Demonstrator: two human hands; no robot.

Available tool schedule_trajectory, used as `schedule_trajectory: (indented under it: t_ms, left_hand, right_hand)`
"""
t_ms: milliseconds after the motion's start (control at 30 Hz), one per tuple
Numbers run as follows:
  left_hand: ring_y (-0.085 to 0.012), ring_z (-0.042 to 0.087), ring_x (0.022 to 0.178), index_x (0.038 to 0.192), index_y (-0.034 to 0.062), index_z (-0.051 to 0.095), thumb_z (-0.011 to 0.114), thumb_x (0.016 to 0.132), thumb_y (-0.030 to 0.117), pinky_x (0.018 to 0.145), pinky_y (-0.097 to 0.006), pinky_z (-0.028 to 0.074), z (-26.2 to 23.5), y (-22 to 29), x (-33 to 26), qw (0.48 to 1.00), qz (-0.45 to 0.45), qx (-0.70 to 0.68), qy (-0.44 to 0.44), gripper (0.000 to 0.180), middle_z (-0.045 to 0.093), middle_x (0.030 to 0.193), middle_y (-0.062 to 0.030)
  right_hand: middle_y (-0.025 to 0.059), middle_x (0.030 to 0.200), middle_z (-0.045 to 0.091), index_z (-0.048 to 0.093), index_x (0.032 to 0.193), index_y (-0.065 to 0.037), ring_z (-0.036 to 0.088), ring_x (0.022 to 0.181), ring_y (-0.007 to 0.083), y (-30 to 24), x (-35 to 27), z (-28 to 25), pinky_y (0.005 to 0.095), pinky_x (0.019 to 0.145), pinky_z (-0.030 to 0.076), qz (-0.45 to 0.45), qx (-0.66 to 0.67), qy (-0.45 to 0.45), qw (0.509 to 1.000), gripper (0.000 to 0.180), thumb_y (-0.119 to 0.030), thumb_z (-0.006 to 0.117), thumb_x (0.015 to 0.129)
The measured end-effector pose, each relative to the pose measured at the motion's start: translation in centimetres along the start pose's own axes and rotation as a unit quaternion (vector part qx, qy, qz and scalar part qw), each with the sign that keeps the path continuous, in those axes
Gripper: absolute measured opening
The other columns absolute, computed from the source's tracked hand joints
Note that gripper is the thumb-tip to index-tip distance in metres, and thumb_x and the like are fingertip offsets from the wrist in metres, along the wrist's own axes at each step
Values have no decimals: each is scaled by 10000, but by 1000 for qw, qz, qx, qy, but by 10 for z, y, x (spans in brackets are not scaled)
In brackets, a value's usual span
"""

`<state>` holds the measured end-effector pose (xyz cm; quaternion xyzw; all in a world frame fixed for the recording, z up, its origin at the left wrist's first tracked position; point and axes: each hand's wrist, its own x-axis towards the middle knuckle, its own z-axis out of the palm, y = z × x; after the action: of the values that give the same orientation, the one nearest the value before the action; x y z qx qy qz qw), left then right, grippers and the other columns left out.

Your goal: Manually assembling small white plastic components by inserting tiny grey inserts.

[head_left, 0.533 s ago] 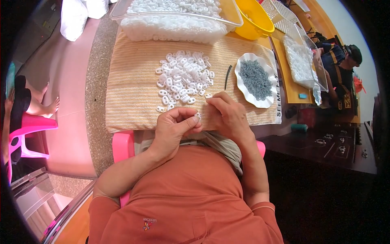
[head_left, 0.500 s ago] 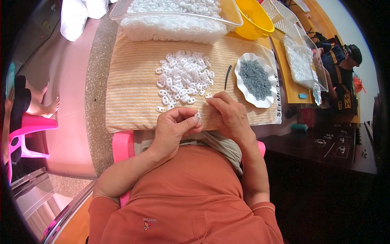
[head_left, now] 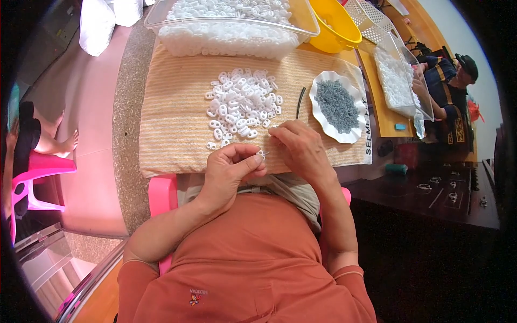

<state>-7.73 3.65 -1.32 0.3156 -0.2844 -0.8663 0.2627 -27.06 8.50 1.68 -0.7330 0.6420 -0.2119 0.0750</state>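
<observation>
Is facing a cloth (head_left: 172,107), keeping a heap of pieces (head_left: 245,99) on its middle, a tub (head_left: 231,40) behind the heap and a basin (head_left: 342,40) right of the tub. Is having a dish (head_left: 325,126) on the right side, a rod (head_left: 300,103) between heap and dish. Is holding one piece (head_left: 260,154) before the heap in the left hand (head_left: 232,164), keeping the right hand (head_left: 300,148) before the rod

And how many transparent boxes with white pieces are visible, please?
2: one box beyond the white pile, another box on the right-hand table; others may be hidden.
</observation>
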Motion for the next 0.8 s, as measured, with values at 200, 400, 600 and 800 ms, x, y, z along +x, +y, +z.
schedule_trajectory:
  t_ms: [200, 400, 600, 800]
  left_hand:
    - [-141, 653, 768, 1012, 9, 609, 641, 863, 24, 721, -291, 586, 0, 0, 0, 1000, 0, -4, -1, 153, 647, 862, -67]
    - [-141, 652, 770, 1010, 8, 609, 642, 863, 25, 716, -289, 586, 0, 0, 0, 1000, -2, -4, 3, 152, 647, 865, -68]
    - [-140, 650, 779, 1008, 9, 607, 642, 865, 32, 720, -287, 584, 2, 1, 0, 1000, -5, 2, 1, 149, 644, 869, -65]
    - [-141, 646, 772, 1004, 8, 606, 639, 866, 31, 723, -286, 582, 2, 0, 0, 1000, -8, 3, 2, 144, 643, 867, -66]
  right_hand:
    - [117, 911, 606, 631, 1008, -48, 595, 861, 300, -8, 0, 1, 384, 734, 482, 31, -11, -13, 999, 217, -30, 620, 792]
    - [130, 854, 611, 634, 1008, -32, 607, 789, 302, 1, -6, 5, 374, 683, 490, 56, 84, 25, 995, 223, -39, 654, 786]
    - [55, 795, 611, 646, 1058, -11, 554, 697, 118, 6, -18, 9, 250, 643, 462, 125, 239, 46, 962, 265, 5, 682, 796]
    - [-21, 819, 577, 637, 1097, 14, 507, 736, 43, 8, -26, 11, 194, 651, 431, 182, 369, 17, 911, 267, -19, 682, 836]
